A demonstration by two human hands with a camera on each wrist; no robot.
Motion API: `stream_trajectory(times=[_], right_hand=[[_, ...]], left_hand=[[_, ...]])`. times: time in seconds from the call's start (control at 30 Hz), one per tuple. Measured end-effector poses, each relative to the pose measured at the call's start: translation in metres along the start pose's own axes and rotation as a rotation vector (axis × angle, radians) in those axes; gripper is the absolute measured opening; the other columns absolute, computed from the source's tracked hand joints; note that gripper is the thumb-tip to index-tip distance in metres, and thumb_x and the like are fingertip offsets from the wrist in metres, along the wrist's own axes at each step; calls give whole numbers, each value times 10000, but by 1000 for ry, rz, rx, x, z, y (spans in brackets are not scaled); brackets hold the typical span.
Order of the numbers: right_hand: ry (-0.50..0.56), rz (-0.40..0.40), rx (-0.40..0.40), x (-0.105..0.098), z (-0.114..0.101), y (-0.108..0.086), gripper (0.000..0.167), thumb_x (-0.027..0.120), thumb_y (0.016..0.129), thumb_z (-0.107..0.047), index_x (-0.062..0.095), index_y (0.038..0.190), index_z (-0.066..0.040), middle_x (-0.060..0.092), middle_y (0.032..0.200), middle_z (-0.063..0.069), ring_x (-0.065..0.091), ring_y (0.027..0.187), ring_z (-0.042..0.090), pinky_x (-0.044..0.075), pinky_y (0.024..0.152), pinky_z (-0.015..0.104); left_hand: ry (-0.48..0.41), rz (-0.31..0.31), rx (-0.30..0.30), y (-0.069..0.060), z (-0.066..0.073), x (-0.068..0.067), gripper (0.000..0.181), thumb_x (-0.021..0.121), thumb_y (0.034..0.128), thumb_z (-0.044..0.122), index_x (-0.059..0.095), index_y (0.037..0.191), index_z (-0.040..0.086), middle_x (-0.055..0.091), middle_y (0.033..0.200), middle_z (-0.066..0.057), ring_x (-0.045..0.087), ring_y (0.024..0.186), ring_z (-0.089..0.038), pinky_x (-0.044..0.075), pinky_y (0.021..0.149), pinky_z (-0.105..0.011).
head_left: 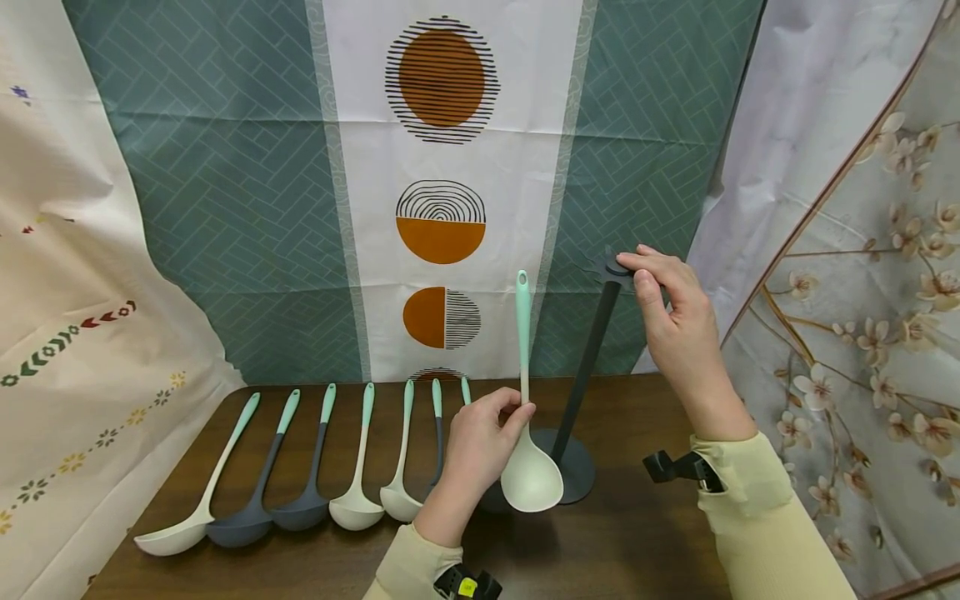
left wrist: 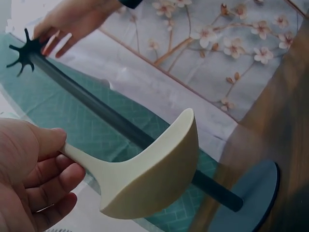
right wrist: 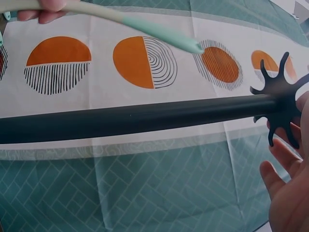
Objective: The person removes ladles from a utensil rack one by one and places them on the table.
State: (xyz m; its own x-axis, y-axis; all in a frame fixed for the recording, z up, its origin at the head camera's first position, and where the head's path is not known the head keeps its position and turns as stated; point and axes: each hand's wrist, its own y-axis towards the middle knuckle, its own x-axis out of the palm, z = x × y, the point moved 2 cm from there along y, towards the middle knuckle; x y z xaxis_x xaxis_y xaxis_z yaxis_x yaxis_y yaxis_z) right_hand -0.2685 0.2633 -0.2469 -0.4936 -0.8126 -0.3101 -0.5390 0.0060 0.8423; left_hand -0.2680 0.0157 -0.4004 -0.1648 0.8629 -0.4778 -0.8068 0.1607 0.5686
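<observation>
My left hand (head_left: 480,446) pinches a cream ladle (head_left: 534,479) low on its handle, just above the bowl. The ladle stands upright, mint-green grip up, with a small hole at the tip. Beside it a dark utensil stand (head_left: 588,367) rises from a round base (head_left: 577,475) and leans right. My right hand (head_left: 678,321) holds the stand's top with its fingertips. Curved hooks (right wrist: 280,96) spread round that top in the right wrist view, with nothing hanging on them. In the left wrist view the ladle's bowl (left wrist: 154,174) covers part of the pole.
To the left, several ladles lie in a row on the brown table (head_left: 622,533), among them a cream ladle (head_left: 356,508) and a dark grey ladle (head_left: 240,529). A patterned cloth (head_left: 247,208) hangs behind; a floral cloth (head_left: 862,375) hangs at the right.
</observation>
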Motion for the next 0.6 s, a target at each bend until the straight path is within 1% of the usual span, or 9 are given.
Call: stream_trajectory(times=[0.13,0.3,0.43,0.6], right_hand=[[0,7,1,1,0,-1,302,592,1151,-115,772,1392,-123,699,1435,59,514,1487,231,368,1233,387],[-1,11,-10,1,-1,-1,307,582,1152,-102,770,1394,-120,703,1433,62,516,1486,216,377,1224,374],[-3,14,-17,2,-1,-1,310,578,1152,-97,769,1395,-121,711,1419,34,519,1483,201,382,1219,361],[-10,21,-18,2,-1,-1,307,577,1152,-96,768,1392,-110,714,1412,42,524,1485,231,376,1226,360]], left_hand=[[20,-4,-33,1,-9,3,66,839,1011,230,816,1014,168,767,878,60,608,701,-96,499,640,-299],[26,-8,-76,3,-18,6,75,847,1005,238,818,1011,169,776,869,62,599,676,-89,492,633,-300],[45,-12,-87,5,-26,9,89,853,1000,236,813,1009,157,777,852,52,598,664,-93,491,621,-297],[69,-22,-96,10,-35,13,98,847,1006,241,811,1016,150,775,847,43,599,661,-102,483,609,-296]])
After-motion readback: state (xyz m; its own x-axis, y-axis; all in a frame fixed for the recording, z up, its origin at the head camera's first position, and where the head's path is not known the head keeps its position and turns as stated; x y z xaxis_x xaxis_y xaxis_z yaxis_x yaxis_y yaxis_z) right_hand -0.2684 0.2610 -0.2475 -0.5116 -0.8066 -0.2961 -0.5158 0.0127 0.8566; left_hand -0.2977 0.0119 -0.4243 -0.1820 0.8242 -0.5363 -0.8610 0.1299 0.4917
